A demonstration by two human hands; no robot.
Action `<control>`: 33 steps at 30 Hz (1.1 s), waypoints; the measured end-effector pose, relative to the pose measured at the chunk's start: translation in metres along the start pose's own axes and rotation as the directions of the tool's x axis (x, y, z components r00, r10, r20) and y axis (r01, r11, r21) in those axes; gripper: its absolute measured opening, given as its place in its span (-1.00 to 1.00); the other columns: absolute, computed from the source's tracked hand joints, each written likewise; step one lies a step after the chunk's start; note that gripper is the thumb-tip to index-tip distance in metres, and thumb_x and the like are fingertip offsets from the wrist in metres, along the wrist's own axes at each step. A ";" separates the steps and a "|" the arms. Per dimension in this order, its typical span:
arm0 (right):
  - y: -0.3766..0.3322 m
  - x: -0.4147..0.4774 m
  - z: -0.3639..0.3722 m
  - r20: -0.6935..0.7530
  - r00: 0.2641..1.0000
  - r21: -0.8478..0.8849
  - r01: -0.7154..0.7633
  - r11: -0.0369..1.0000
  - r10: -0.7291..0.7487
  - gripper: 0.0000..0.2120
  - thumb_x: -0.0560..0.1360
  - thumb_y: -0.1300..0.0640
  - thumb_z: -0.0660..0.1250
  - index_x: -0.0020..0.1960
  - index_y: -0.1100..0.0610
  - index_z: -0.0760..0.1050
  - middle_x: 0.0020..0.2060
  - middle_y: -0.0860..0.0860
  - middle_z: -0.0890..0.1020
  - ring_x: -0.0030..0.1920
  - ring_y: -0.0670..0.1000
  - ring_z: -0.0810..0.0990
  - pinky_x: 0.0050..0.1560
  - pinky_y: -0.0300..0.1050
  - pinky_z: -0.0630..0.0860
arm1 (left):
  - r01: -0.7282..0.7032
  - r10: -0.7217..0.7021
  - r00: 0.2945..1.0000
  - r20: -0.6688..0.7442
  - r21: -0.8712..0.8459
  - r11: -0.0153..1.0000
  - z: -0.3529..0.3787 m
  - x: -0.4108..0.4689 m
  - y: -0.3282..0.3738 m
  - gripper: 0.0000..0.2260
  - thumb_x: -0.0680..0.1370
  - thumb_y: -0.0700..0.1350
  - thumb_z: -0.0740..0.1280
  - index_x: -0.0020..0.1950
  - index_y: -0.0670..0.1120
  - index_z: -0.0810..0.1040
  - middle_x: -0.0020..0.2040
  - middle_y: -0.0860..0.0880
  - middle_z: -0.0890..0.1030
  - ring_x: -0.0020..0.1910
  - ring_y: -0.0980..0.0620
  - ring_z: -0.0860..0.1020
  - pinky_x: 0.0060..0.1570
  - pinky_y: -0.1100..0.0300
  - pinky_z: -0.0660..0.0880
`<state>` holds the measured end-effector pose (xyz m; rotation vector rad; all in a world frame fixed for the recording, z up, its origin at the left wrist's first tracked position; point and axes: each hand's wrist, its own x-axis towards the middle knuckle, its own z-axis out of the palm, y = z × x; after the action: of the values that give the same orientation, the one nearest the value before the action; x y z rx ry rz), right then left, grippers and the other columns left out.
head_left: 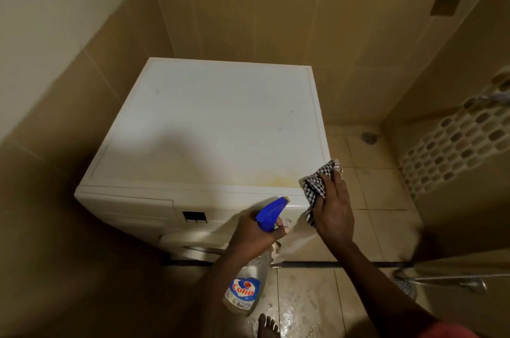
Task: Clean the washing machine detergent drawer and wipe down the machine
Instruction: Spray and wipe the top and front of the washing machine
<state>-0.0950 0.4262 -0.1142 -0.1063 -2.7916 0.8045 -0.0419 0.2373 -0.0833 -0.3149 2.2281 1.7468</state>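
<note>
A white front-loading washing machine (209, 122) stands in a tiled corner, its flat top stained yellowish near the front right. The detergent drawer (129, 208) at the front left looks closed. My left hand (256, 235) grips a clear spray bottle (248, 279) with a blue trigger head, nozzle aimed at the machine's front right. My right hand (334, 210) presses a black-and-white checked cloth (320, 183) against the machine's front right top corner.
Tan tiled walls close in behind and left of the machine. The floor (303, 307) is wet and shiny, with my bare foot (266, 325) on it. A perforated white basket (458, 144) and a hand shower hose (452, 282) are at the right.
</note>
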 end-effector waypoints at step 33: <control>-0.062 -0.026 0.043 -0.062 0.997 -0.163 0.029 0.986 -0.040 -0.48 0.49 0.18 0.13 0.44 0.23 0.31 0.46 0.16 0.33 0.47 0.16 0.26 0.49 0.11 0.16 | 0.088 -0.092 0.994 -0.059 -0.069 0.994 -0.092 -0.028 -0.057 -0.81 0.43 -0.12 0.53 0.00 -0.03 0.61 -0.34 0.04 0.58 -0.49 0.25 0.50 -0.40 0.39 0.45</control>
<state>-0.0806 0.3478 -0.1221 -0.1095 -2.7852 0.5547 -0.0043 0.1336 -0.1045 -0.4824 2.1652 1.7890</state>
